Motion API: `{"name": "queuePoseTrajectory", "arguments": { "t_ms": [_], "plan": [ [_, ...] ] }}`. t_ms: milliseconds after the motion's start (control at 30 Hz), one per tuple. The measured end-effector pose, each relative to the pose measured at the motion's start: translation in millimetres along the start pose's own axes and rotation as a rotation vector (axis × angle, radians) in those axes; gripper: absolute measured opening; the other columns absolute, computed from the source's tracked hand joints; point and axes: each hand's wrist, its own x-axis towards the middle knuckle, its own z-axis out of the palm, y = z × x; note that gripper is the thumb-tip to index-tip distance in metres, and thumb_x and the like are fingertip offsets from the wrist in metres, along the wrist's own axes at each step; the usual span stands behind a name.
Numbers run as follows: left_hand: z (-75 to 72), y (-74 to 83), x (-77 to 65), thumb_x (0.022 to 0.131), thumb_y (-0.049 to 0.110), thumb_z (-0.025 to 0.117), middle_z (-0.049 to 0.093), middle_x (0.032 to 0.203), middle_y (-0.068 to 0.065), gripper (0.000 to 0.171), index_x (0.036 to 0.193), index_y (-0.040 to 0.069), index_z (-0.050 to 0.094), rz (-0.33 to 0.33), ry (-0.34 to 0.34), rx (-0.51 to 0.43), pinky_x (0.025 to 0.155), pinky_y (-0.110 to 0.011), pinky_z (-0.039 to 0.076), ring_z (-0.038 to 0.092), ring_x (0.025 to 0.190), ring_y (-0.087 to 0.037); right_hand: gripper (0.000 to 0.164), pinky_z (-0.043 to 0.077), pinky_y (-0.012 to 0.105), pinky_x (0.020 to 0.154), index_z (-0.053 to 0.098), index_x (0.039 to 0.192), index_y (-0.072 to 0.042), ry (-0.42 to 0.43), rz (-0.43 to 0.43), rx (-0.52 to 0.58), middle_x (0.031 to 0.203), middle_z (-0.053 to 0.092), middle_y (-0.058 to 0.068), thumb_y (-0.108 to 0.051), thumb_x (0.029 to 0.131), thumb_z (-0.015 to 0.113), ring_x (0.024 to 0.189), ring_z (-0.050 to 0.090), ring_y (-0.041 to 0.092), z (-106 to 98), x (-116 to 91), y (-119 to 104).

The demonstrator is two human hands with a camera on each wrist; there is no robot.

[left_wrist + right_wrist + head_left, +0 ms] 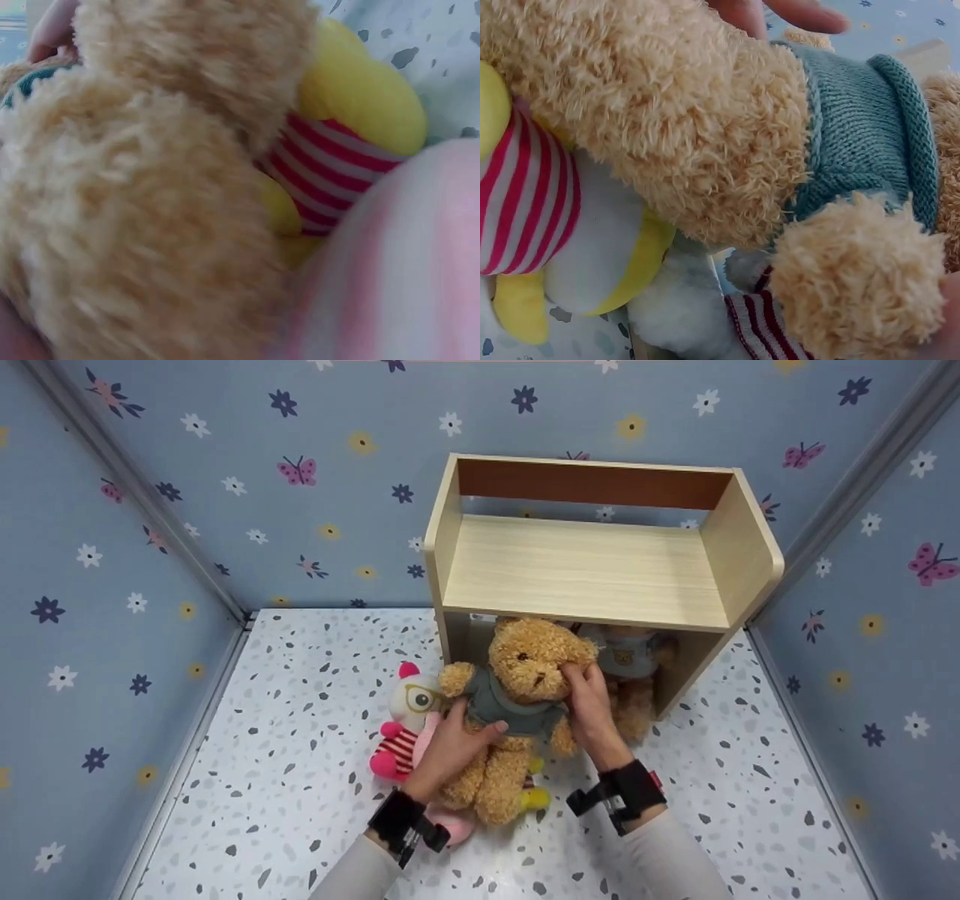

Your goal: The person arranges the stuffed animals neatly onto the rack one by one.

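Observation:
A curly brown teddy bear [529, 660] in a green knitted sweater [859, 124] leans back, held up in front of the shelf's lower opening. My left hand [459, 744] grips its side at the waist, thumb across the front. With my right hand [590, 701] I hold the side of its head by the cheek, thumb near the eye. Its legs [135, 217] point toward me and fill much of the left wrist view. Behind them lies a plush with yellow feet [360, 90] and a red-and-white striped body, mostly hidden by the bear.
A wooden two-tier shelf [585, 566] stands against the flowered back wall. Inside its lower tier, at right, sits another bear [630, 656] in a grey top. Left of my hands lies a white plush with glasses [412, 701]. A pink-and-white striped plush [420, 247] lies near my left wrist.

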Motion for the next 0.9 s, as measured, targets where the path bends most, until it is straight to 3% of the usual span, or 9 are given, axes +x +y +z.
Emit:
{"name": "queuePoseTrajectory", "arguments": {
  "t_ms": [100,167,333,400,467,567,667,767,900],
  "plan": [
    [3.3,-2.3,10.4,0.084,0.054,0.082,0.060,0.140,-0.008,0.085,0.149,0.011,0.047,0.014,0.007,-0.039,0.111,-0.041,0.043,0.058,0.128,-0.024,0.036,0.046,0.035,0.097,0.044,0.139,-0.008,-0.091,0.001,-0.028,0.122,0.056,0.009,-0.021,0.108,0.055,0.109,0.058,0.019,3.6,6.2,-2.0],
    [5.1,-4.9,16.2,0.083,0.049,0.084,0.064,0.132,-0.005,0.078,0.143,0.011,0.052,-0.003,0.032,-0.094,0.107,-0.038,0.046,0.061,0.120,-0.020,0.058,0.040,0.042,0.112,0.034,0.156,-0.010,-0.149,0.015,-0.034,0.144,0.049,0.013,-0.029,0.107,0.058,0.133,0.051,0.025,2.4,10.4,-2.8],
    [5.2,-10.2,20.5,0.082,0.038,0.085,0.068,0.121,-0.009,0.066,0.133,0.003,0.058,-0.030,0.140,-0.154,0.100,-0.040,0.051,0.064,0.110,-0.023,0.071,0.028,0.051,0.122,0.033,0.159,-0.003,-0.218,0.051,-0.018,0.157,0.041,0.024,-0.051,0.108,0.046,0.146,0.039,0.039,-13.7,23.2,4.3],
    [3.8,-12.6,21.0,0.083,0.034,0.084,0.068,0.120,-0.011,0.064,0.132,0.002,0.059,-0.021,0.177,-0.161,0.100,-0.041,0.050,0.064,0.110,-0.024,0.064,0.034,0.053,0.118,0.043,0.154,-0.002,-0.183,-0.016,-0.183,0.152,0.049,0.023,-0.049,0.111,0.041,0.139,0.047,0.039,-23.1,28.5,12.1],
    [2.0,-15.3,21.6,0.084,0.033,0.084,0.068,0.121,-0.011,0.063,0.132,0.001,0.059,-0.015,0.202,-0.173,0.102,-0.041,0.049,0.064,0.111,-0.025,0.050,0.042,0.053,0.110,0.056,0.144,-0.002,-0.148,-0.148,-0.507,0.141,0.059,0.021,-0.038,0.112,0.042,0.128,0.057,0.038,-33.4,33.7,22.7],
    [-0.9,-18.4,21.9,0.084,0.031,0.083,0.068,0.120,-0.013,0.061,0.130,0.000,0.059,-0.014,0.233,-0.195,0.104,-0.042,0.048,0.064,0.111,-0.027,0.028,0.050,0.054,0.098,0.069,0.129,-0.004,-0.135,-0.458,-1.055,0.125,0.068,0.017,-0.016,0.108,0.054,0.114,0.064,0.037,-47.4,40.5,42.0],
    [-2.2,-20.2,22.5,0.084,0.032,0.083,0.067,0.121,-0.013,0.062,0.131,-0.001,0.059,-0.016,0.250,-0.201,0.105,-0.042,0.046,0.063,0.113,-0.027,0.030,0.050,0.060,0.096,0.069,0.127,-0.004,-0.177,-0.729,-1.381,0.126,0.067,0.020,-0.005,0.098,0.067,0.114,0.063,0.044,-58.8,44.2,59.6],
    [-0.8,-20.0,22.5,0.085,0.032,0.083,0.066,0.125,-0.014,0.065,0.134,-0.001,0.057,-0.019,0.249,-0.217,0.108,-0.042,0.045,0.062,0.116,-0.028,0.055,0.046,0.065,0.101,0.063,0.140,-0.007,-0.199,-0.787,-1.548,0.139,0.062,0.020,-0.004,0.087,0.077,0.124,0.057,0.048,-67.6,44.6,72.4],
    [4.1,-16.1,22.8,0.085,0.030,0.082,0.066,0.126,-0.016,0.064,0.134,-0.003,0.055,-0.011,0.247,-0.241,0.107,-0.043,0.046,0.062,0.116,-0.029,0.070,0.047,0.064,0.102,0.059,0.146,-0.011,-0.182,-0.707,-1.691,0.147,0.057,0.018,-0.007,0.080,0.082,0.131,0.054,0.046,-75.3,42.0,80.6]
  ]
}}
